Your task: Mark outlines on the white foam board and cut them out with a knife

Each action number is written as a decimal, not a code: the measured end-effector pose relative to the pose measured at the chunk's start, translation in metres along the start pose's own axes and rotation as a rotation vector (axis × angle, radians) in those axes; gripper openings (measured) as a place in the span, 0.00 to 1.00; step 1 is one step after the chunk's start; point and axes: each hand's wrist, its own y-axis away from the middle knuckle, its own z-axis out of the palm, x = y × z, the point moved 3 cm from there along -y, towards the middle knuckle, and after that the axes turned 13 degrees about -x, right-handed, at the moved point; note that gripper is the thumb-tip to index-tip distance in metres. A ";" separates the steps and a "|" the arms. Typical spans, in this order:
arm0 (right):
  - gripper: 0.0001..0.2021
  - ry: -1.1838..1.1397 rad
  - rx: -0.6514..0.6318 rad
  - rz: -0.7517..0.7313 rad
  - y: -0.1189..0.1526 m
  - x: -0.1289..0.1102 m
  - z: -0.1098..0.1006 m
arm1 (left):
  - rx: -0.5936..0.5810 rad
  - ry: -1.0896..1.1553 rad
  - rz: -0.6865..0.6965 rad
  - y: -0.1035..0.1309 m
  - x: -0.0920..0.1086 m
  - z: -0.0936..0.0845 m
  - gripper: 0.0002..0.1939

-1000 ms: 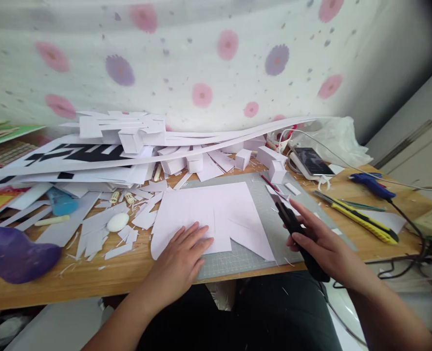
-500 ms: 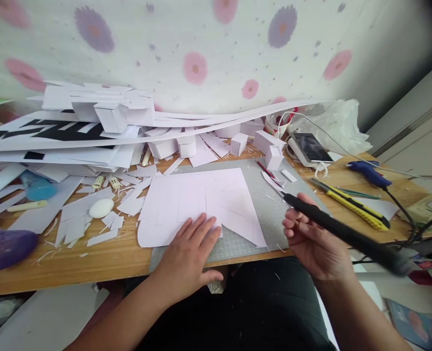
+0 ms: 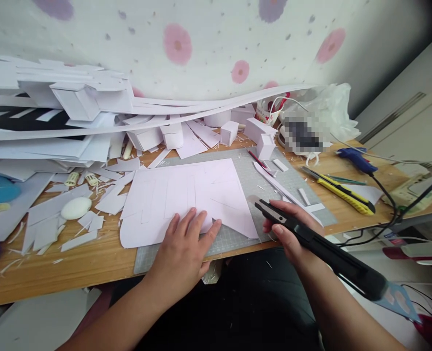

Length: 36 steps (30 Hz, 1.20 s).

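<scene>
A white sheet (image 3: 157, 195) with faint drawn lines and a notch in its lower right lies on the grey cutting mat (image 3: 292, 180). My left hand (image 3: 186, 243) rests flat on the sheet's lower edge, fingers spread, holding nothing. To the right of the sheet, my right hand (image 3: 296, 229) grips a long black knife (image 3: 318, 243), its front end pointing up and left above the mat. Its blade is too faint to make out well. A dark red pencil-like stick (image 3: 256, 158) and narrow white strips (image 3: 281, 190) lie behind the knife.
White scraps (image 3: 44, 222) and a white oval object (image 3: 76, 208) lie on the left. Small white paper boxes (image 3: 229, 133) and stacked sheets (image 3: 47, 146) stand behind. On the right are a yellow cutter (image 3: 342, 192), a blue glue gun (image 3: 356, 160) and cables (image 3: 394, 209).
My right hand has turned the black knife and drawn it slightly left and lower, with the fingers closed further round it. The view has shifted right; my left hand remains on the sheet.
</scene>
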 end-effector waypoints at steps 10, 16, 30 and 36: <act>0.12 0.486 0.104 -0.014 -0.001 -0.009 0.001 | -0.070 0.053 -0.012 -0.013 0.010 -0.012 0.39; 0.14 0.590 0.063 -0.107 -0.005 -0.007 0.004 | -0.047 0.028 0.120 -0.033 0.027 -0.008 0.39; 0.14 0.714 0.143 -0.156 0.001 -0.007 0.021 | -0.049 0.075 0.245 -0.044 0.034 0.001 0.34; 0.16 0.766 0.083 -0.190 0.000 -0.009 0.019 | -0.033 0.083 0.245 -0.045 0.034 0.000 0.35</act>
